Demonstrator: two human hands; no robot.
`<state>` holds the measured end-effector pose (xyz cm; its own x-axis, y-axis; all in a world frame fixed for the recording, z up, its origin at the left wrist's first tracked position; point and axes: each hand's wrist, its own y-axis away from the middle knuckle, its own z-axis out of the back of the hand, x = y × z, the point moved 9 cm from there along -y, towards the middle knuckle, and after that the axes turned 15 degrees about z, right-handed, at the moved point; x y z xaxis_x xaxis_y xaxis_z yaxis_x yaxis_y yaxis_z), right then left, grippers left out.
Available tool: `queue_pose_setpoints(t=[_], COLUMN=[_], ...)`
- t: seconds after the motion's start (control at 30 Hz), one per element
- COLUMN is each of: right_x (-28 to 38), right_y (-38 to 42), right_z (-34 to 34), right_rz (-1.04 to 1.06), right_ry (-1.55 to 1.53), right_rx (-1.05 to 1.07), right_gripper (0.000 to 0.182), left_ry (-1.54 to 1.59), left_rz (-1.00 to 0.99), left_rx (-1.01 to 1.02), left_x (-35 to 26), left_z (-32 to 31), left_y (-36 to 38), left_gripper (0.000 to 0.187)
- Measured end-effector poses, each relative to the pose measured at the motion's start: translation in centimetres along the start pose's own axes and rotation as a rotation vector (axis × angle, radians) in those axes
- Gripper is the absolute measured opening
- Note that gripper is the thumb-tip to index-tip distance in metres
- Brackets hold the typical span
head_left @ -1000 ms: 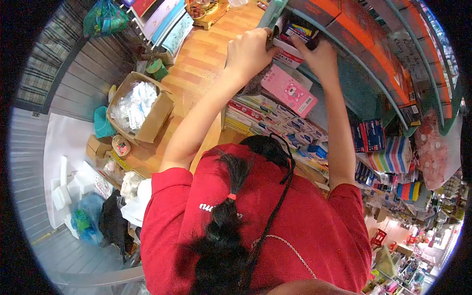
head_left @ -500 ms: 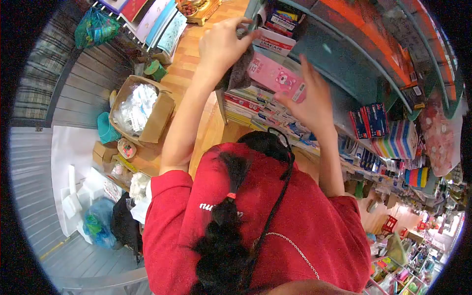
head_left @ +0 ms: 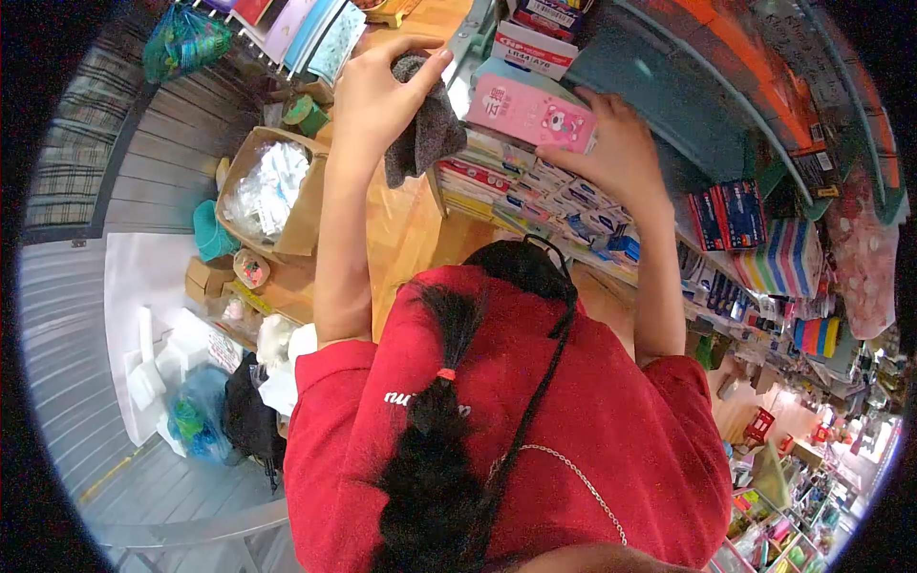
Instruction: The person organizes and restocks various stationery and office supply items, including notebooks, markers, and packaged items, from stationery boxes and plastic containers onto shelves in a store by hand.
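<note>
So my left hand (head_left: pixel 377 91) has its fingers bunched tight around the grey cloth (head_left: pixel 425 134), which hangs just off the shelf (head_left: pixel 659 91) edge. My right hand (head_left: pixel 616 153) is pinching the near edge of the pink box (head_left: pixel 530 113), which lies on the stacked packs (head_left: pixel 535 181). I'd say support that box from underneath while wiping, and keep the cloth clear of the white box (head_left: pixel 535 53) above.

Warm orange wooden plank floor (head_left: pixel 401 229) runs beside teal metal shelving (head_left: pixel 669 86) crowded with stationery. An open brown cardboard box (head_left: pixel 277 186) stands on the floor near a grey corrugated shutter wall (head_left: pixel 57 315). Lit shop aisles glow beyond.
</note>
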<state>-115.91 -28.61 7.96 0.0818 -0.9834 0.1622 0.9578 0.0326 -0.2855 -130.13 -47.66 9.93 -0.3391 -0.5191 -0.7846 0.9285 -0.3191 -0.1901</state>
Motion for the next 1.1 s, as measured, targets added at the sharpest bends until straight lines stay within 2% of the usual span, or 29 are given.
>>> queue_pose_setpoints(t=[0.13,0.23,0.37,0.47,0.57,0.67,0.73,0.9,1.07,1.1], right_x=[-0.1,-0.5,-0.9,-0.5,0.6,0.6,0.6,-1.8,-8.0,-7.7], right_y=[0.2,0.3,0.9,1.1,1.4,1.7,2.4,6.6,10.2,10.3], right_z=[-0.1,-0.1,0.1,0.0,-0.8,-1.1,-0.7,1.1,1.3,2.3], right_rz=[-0.033,-0.110,-0.189,-0.118,-0.092,-0.105,-0.056,-0.019,-0.184,-0.237], right_ry=[-0.027,-0.034,-0.146,-0.024,0.051,-0.020,-0.140,-0.233,-0.229,-0.141], right_rx=[0.081,0.139,0.166,0.012,-0.011,0.057,0.029,-0.055,-0.051,-0.021], right_gripper=[0.083,0.081,0.079,0.078,0.072,0.066,0.064,0.066,0.073,0.073], left_ry=[-0.021,-0.016,-0.084,-0.096,-0.094,-0.048,0.019,0.081,0.185,0.208], left_rz=[0.037,-0.005,-0.074,-0.051,-0.025,0.021,0.081,0.038,0.006,-0.016], left_rx=[0.020,0.096,0.094,0.060,0.026,0.005,0.042,0.079,0.236,0.256], left_x=[0.7,0.4,-0.1,-0.2,-0.6,-0.1,0.5,0.2,-2.0,-2.9], left_z=[-0.7,-2.0,-3.4,-3.7,-3.5,-2.9,-2.7,-2.5,-4.6,-5.1], left_y=[0.9,2.1,3.3,3.8,4.4,5.1,5.4,6.5,7.3,7.5], left_gripper=[0.027,0.026,0.030,0.031,0.030,0.029,0.029,0.028,0.024,0.023])
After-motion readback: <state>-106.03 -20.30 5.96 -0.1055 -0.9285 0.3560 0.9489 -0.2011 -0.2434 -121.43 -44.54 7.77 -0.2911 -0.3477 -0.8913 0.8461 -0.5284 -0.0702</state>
